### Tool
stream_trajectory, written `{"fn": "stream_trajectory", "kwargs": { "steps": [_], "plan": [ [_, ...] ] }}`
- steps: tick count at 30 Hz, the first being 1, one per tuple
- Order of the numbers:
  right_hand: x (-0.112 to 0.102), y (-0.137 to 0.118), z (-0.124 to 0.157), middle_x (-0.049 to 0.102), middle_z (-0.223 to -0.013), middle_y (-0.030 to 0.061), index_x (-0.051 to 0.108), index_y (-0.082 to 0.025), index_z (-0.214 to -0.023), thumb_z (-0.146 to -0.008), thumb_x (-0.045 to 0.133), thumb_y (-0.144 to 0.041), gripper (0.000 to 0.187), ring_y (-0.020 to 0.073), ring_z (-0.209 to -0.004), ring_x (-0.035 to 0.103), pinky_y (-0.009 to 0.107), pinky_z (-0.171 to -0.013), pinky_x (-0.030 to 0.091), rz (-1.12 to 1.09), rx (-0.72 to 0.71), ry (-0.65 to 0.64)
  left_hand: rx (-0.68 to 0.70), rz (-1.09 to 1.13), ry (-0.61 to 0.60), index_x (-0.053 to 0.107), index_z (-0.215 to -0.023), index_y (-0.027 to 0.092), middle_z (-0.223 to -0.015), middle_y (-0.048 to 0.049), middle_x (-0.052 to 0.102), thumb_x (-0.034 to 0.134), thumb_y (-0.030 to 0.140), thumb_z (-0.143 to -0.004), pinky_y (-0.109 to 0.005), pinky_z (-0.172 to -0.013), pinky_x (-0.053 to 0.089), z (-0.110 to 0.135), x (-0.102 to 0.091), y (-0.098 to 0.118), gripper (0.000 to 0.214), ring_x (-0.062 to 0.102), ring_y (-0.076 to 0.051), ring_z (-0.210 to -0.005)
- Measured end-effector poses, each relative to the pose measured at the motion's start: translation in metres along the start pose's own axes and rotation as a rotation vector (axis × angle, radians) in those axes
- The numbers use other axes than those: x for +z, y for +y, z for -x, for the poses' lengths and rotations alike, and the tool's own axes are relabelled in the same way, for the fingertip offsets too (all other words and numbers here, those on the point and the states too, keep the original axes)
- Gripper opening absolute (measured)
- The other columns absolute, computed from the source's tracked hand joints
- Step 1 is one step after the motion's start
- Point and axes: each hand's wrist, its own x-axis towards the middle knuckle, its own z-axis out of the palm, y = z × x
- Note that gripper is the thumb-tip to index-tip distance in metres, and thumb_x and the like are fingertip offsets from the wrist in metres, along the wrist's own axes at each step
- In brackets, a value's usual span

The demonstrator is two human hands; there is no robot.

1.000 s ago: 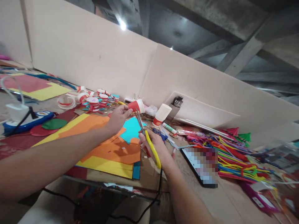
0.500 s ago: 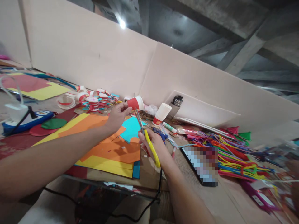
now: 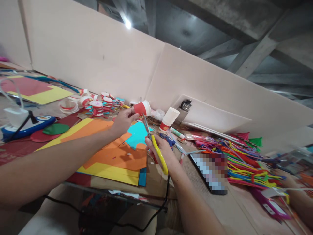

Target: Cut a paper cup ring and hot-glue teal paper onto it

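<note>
My left hand [image 3: 123, 120] is closed on a red and white paper cup [image 3: 140, 108], which is held sideways above the work table. My right hand [image 3: 161, 148] grips a pair of yellow-handled scissors [image 3: 156, 148]. The scissor blades point up toward the cup's lower side; whether they touch it I cannot tell. Below both hands lie sheets of orange paper [image 3: 102, 156], yellow paper [image 3: 114, 174] and a cut piece of cyan paper [image 3: 137, 133]. A stack of paper cups [image 3: 170, 118] stands behind my right hand.
Cut cup pieces [image 3: 96, 107] are heaped at the back left. A blue and white power strip [image 3: 41, 124] lies at left. To the right are a phone [image 3: 209, 173], a bundle of pipe cleaners [image 3: 244, 166], a glue stick [image 3: 177, 133] and another person's arm [image 3: 295, 195].
The cup and scissors have barely shifted in my hands. At the far right, another person's arm has come further into view beside the pipe cleaners.
</note>
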Motion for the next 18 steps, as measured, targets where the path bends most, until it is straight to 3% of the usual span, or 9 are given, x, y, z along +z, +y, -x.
{"fn": "stream_trajectory", "kwargs": {
  "steps": [11, 18],
  "plan": [
    [-0.0011, 0.0019, -0.0008, 0.058, -0.066, 0.0004, 0.058, -0.019, -0.088, -0.09, 0.046, -0.059, 0.042, 0.0112, -0.052, 0.05, 0.022, -0.046, 0.038, 0.011, 0.006, 0.007, -0.026, 0.081, -0.048, 0.064, -0.078, 0.017, -0.077, -0.0002, 0.066, 0.075, 0.029, -0.067, -0.028, -0.071, 0.045, 0.0004, 0.0019, 0.008, 0.02, 0.058, -0.015, -0.073],
    [0.0003, 0.0009, -0.0008, 0.063, -0.077, 0.0022, 0.06, -0.02, -0.096, -0.091, 0.047, -0.058, 0.041, 0.0112, -0.055, 0.053, 0.022, -0.048, 0.04, 0.012, -0.002, 0.002, -0.037, 0.127, 0.039, 0.063, -0.077, 0.016, -0.073, 0.0001, 0.066, 0.072, 0.028, -0.069, -0.028, -0.071, 0.046, 0.0016, 0.0054, 0.0065, 0.016, 0.059, -0.014, -0.071]
  ]
}}
